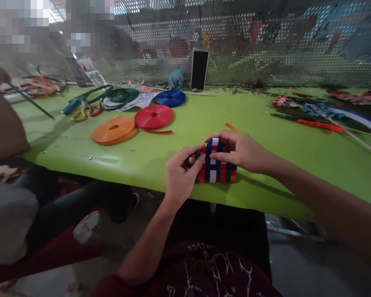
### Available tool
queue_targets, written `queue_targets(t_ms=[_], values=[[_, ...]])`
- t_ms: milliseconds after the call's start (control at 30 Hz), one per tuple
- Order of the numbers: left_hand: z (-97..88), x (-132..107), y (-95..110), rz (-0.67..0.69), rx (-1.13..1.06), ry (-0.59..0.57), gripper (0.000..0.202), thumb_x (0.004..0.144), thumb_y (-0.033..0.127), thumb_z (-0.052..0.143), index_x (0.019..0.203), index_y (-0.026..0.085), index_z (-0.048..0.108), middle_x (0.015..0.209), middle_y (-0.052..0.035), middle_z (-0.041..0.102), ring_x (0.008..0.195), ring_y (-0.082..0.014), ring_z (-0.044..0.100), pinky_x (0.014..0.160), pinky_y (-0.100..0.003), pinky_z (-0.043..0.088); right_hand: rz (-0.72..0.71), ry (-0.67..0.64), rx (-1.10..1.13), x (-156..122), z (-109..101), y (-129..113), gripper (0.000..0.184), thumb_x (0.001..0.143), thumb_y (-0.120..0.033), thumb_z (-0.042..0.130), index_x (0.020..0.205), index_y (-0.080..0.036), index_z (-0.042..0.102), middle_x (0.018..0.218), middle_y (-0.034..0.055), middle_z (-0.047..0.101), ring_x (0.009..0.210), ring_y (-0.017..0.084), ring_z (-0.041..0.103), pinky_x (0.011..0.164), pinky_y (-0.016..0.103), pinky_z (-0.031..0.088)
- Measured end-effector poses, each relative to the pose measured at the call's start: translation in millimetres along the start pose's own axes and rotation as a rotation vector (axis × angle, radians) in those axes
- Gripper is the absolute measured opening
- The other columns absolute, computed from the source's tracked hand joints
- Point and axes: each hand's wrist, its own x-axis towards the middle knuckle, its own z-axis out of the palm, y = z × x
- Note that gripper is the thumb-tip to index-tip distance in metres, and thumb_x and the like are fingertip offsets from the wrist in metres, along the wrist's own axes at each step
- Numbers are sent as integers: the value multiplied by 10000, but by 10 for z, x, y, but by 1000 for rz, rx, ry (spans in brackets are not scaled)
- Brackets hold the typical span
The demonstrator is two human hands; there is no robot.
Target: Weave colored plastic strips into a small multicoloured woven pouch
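Note:
A small woven block of red, blue, white, green and orange strips (pixel 216 169) stands at the near edge of the green table (pixel 297 156). My left hand (pixel 181 173) grips its left side with curled fingers. My right hand (pixel 238 150) lies over its top, thumb and fingers pinching a strip at the upper front. A short orange strip piece (pixel 231 126) lies just beyond my right hand.
Rolls of strip lie at the back left: orange (pixel 113 129), red (pixel 153 116), blue (pixel 170 98), green (pixel 120 96). Scissors (pixel 80 108) lie by them. A phone (pixel 199 69) leans on the mesh wall. Loose coloured strips (pixel 318 117) are at the right. A person sits at the left (pixel 6 123).

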Motion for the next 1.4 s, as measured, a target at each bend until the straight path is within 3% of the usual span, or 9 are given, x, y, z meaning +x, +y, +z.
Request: queue_targets(t_ms=[133,333,433,600,733,1100,1267,1400], values=[[-4,-7,39,18,-52,-32,199,884,213,722,1076,223,773,1002,-43,771,874,-163,705,775,-295,592,-39,46,-81,-29,35,-60,284,837,-354,741,1076,-203,715,1088,63,758,982,228,697,906,386,548],[-73,-49,52,-91,-255,-85,419,849,216,753,1263,240,689,1133,-66,751,1046,-201,717,897,-310,616,4,102,-30,-54,41,-84,275,821,-334,746,1068,-216,721,1013,47,771,904,229,703,812,376,552],[-91,-55,42,-107,-299,-93,348,851,180,742,1193,227,696,1124,-67,746,1051,-201,718,895,-311,616,58,95,19,-45,31,-84,235,769,-298,773,981,-207,724,915,37,764,811,206,685,726,341,539],[-65,-41,-10,-78,-385,-30,216,827,141,783,1011,221,702,1022,-20,742,906,-139,730,794,-241,616,174,49,103,-27,5,-119,189,750,-338,782,846,-191,713,749,13,714,653,154,612,582,282,457],[-51,-33,-41,-75,-411,-5,184,815,147,808,956,225,720,949,0,750,878,-121,734,765,-205,606,206,64,33,-32,4,-139,211,789,-397,749,840,-193,738,753,13,713,637,145,589,559,276,419],[-53,-20,13,-214,-404,43,83,786,233,846,839,245,784,828,9,775,744,-91,710,705,-177,588,295,29,172,-38,15,-219,175,684,-283,805,793,-176,719,619,-32,635,513,95,488,491,254,354],[-51,9,23,-267,-456,55,115,730,217,877,800,236,787,798,9,771,714,-93,698,685,-181,580,250,28,49,-32,30,-238,219,698,-327,806,811,-158,726,623,-20,628,530,98,469,504,260,347],[-59,31,32,-303,-491,34,115,724,200,879,792,234,792,793,10,768,718,-77,690,688,-154,563,161,108,-93,-52,51,-229,225,719,-341,808,808,-159,709,622,-25,606,556,105,466,531,268,358]])
